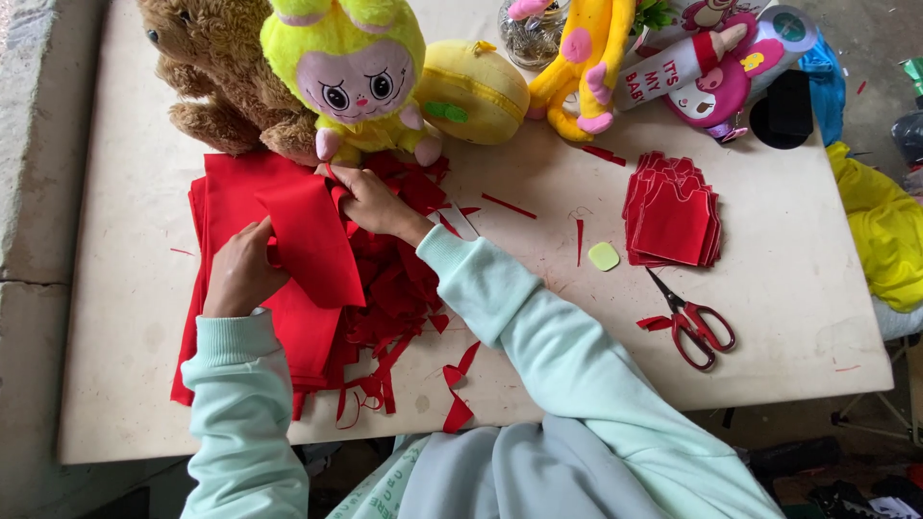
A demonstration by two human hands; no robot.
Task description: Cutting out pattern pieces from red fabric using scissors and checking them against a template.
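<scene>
Both the left hand [240,269] and right hand [370,204] gripped a red felt piece [312,240]. Bare table [769,317] lay around the scissors [694,322].

A craft workshop: red felt offcuts [404,288], scissors [694,322] and plush toys [351,77] crowd the worktable [798,288].

The left hand [240,272] and right hand [370,202] grip a sheet of red cloth [312,240] that looks matt and felt-like, soft at the fold. The scraps [404,288] beneath share that dull red finish, as does the stack of cut pieces [673,216]. The table [788,279] is a pale board, matt and lightly scuffed. The scissors [694,322] have dark metal blades and glossy red plastic handles. The brown bear [216,72] has shaggy plush fur; the yellow doll [351,67] is smoother, short-piled plush. Both sleeves [538,327] are soft mint knit cloth.
</scene>
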